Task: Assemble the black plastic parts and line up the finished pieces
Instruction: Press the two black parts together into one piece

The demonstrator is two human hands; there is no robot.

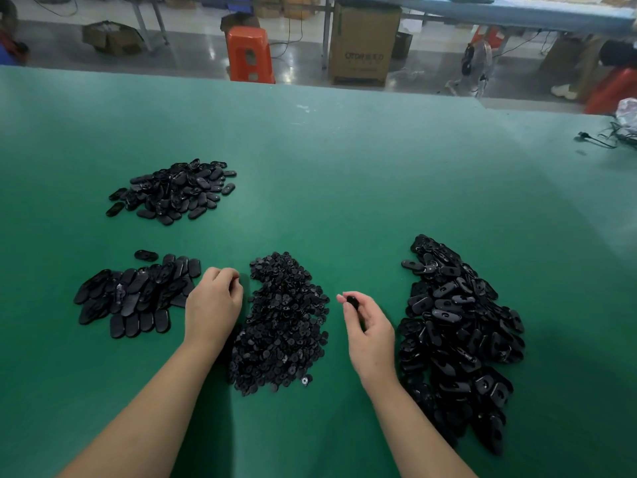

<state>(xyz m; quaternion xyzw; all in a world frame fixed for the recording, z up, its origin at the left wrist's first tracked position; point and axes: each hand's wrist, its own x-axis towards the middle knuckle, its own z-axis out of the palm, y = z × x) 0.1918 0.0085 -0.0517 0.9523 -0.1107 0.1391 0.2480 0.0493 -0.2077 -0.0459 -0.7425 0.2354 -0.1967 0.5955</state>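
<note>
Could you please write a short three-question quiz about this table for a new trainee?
1. True or false: the right hand pinches a small black part.
2. How many heaps of black parts lie on the green table?
3. Which heap lies between the hands: A small round pieces, B oval pieces?

Key: 1 true. 2 four. 3 A.

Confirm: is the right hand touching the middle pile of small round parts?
Apart. In the head view, bare green mat shows between the right hand, which pinches a small black part, and the middle pile.
</note>
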